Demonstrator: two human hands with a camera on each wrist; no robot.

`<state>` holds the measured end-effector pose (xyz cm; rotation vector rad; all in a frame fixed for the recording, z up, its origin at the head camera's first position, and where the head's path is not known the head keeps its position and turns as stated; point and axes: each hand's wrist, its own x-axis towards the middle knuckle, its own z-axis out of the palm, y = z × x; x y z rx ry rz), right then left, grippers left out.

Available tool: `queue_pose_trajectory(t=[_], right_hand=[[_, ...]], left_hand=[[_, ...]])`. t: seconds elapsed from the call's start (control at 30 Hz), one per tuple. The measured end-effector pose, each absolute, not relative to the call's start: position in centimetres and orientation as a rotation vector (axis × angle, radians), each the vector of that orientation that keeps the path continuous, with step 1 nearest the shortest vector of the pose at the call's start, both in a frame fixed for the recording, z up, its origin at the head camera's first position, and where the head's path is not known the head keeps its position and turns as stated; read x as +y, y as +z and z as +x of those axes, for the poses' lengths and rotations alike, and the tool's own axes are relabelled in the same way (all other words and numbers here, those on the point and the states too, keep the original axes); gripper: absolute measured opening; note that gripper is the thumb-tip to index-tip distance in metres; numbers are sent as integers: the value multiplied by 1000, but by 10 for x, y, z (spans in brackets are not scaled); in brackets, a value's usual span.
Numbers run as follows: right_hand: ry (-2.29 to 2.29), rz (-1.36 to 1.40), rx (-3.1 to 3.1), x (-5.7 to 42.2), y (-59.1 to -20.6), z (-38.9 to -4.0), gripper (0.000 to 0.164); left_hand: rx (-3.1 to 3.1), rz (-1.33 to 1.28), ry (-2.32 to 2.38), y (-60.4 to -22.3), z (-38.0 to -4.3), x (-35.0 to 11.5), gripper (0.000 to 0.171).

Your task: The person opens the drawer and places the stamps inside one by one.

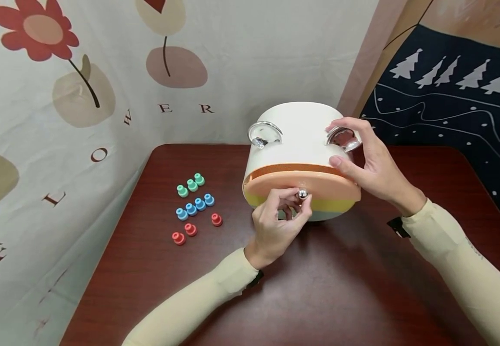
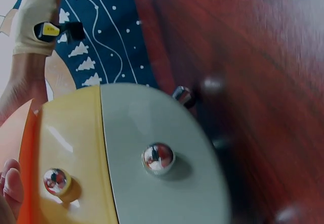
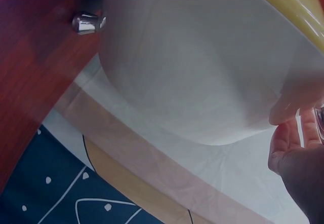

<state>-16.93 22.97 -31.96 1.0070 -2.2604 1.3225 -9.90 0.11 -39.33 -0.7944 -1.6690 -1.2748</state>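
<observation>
Pinches knob (image 1: 303,194) of drawer (image 1: 271,181), slightly out of box (image 1: 302,134) on desk (image 1: 319,293), with left grip (image 1: 276,226), and holds box at ring (image 1: 341,129) with right grip (image 1: 377,168), with drawer judged light, rigid, slick at knob and best taken by it.

Your right hand (image 3: 298,160), its fingers touching the glossy white case (image 3: 197,77). Above your hand: a yellow edge (image 3: 293,3). Just beside it: a silver part (image 3: 320,116), cropped by the frame. Well to its left: a silver stub (image 3: 85,23) and the red-brown counter (image 3: 30,82). Lower left: navy cloth (image 3: 48,198).
</observation>
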Motion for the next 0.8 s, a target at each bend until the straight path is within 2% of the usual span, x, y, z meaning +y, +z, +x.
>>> queue_pose_trajectory(t=[0.23, 0.47, 0.8], right_hand=[[1312, 1018, -2259, 228, -320, -167, 68], [1295, 1020, -2260, 229, -329, -165, 65], [1324, 1105, -2231, 228, -336, -164, 44]], left_hand=[[-1660, -803, -1295, -393, -83, 0, 34], [-1620, -849, -1293, -396, -67, -2, 24], [-1582, -873, -1232, -395, -54, -4, 18]])
